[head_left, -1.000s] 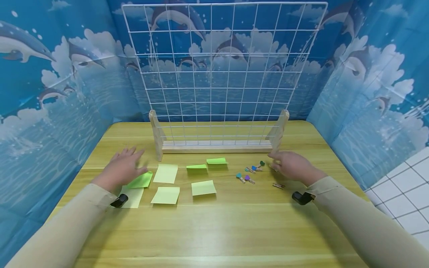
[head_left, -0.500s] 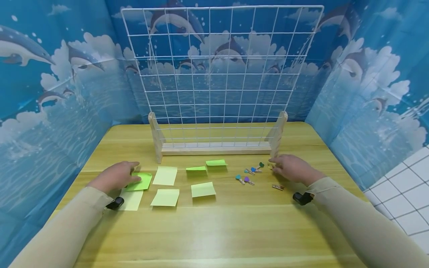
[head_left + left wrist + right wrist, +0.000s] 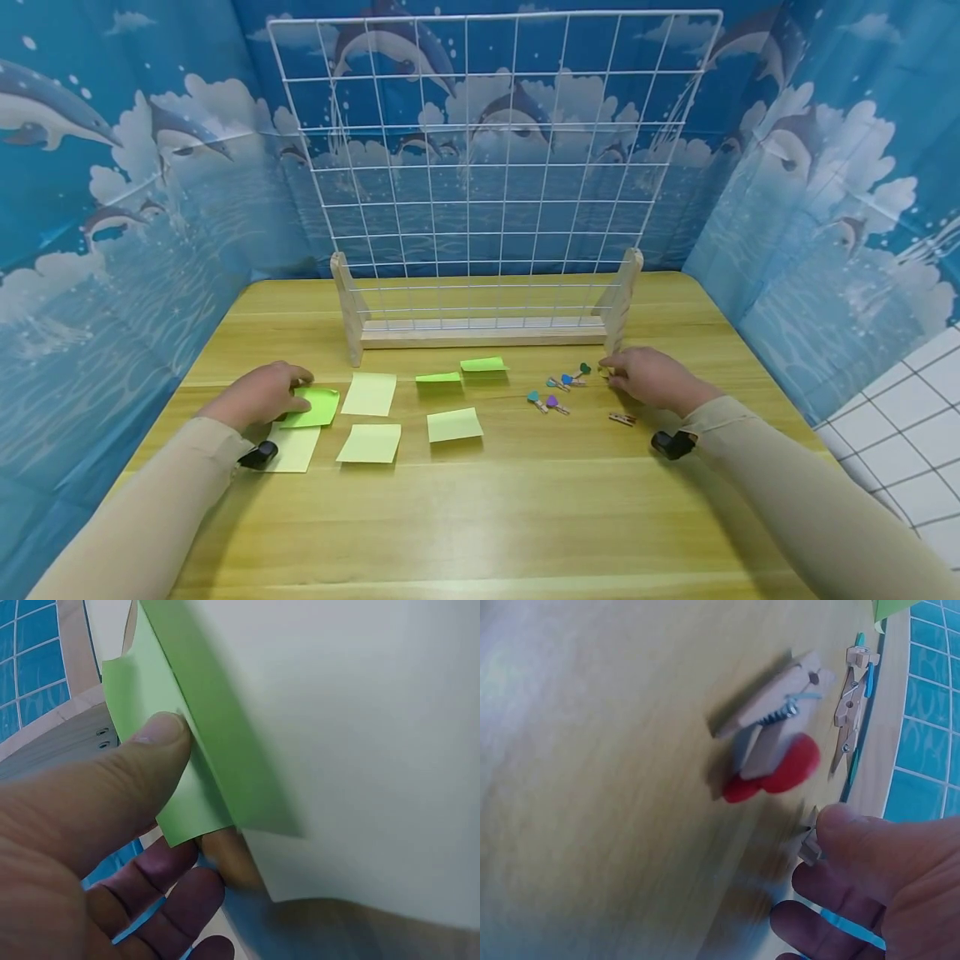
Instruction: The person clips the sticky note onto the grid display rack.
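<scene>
Two hands, two pinches!

Head view: left hand (image 3: 258, 395) grips a green note (image 3: 319, 407) overlapping a pale sheet (image 3: 296, 450), right hand (image 3: 654, 379) beside the heart clips (image 3: 567, 380). Left wrist: thumb on the note, fingers behind. Right wrist: thumb and finger pinch a wooden clip (image 3: 808, 849), a red-heart clip (image 3: 793, 763) near

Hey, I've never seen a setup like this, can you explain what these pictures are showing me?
There's no machine here: you're seeing a person's bare left hand and right hand. The wide picture is taken from the head, and the two close-ups from the wrists. On the wooden table lie paper notes and small clips, with a white wire grid standing behind them. The left hand pinches a bright green note; the right pinches a wooden clip.
</scene>
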{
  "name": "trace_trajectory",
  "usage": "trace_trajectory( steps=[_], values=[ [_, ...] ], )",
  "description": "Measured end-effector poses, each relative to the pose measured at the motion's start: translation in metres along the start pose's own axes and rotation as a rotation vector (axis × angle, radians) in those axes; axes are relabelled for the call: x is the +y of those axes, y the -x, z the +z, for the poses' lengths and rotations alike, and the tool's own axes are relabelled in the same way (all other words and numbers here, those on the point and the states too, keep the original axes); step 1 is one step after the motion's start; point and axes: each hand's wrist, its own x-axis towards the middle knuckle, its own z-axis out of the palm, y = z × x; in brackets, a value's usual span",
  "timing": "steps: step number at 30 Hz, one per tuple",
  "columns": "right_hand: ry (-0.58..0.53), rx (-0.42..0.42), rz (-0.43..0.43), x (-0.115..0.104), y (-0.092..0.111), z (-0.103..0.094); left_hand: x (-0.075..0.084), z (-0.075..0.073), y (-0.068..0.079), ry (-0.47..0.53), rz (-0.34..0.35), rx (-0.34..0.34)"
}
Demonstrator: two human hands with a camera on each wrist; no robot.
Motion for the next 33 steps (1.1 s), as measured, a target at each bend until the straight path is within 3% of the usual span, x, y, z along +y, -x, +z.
trace_trajectory(
  steps=[19, 33],
  values=[
    [-0.013, 0.02, 0.041, -0.0042, -0.0042, 0.0037, -0.0015, 0.0017, -0.0002, 0.063, 0.008, 0.037],
    [-0.108, 0.067, 0.093, -0.01, -0.0045, -0.0003, -0.0064, 0.0036, -0.0036, 0.131, -0.012, 0.047]
  ],
)
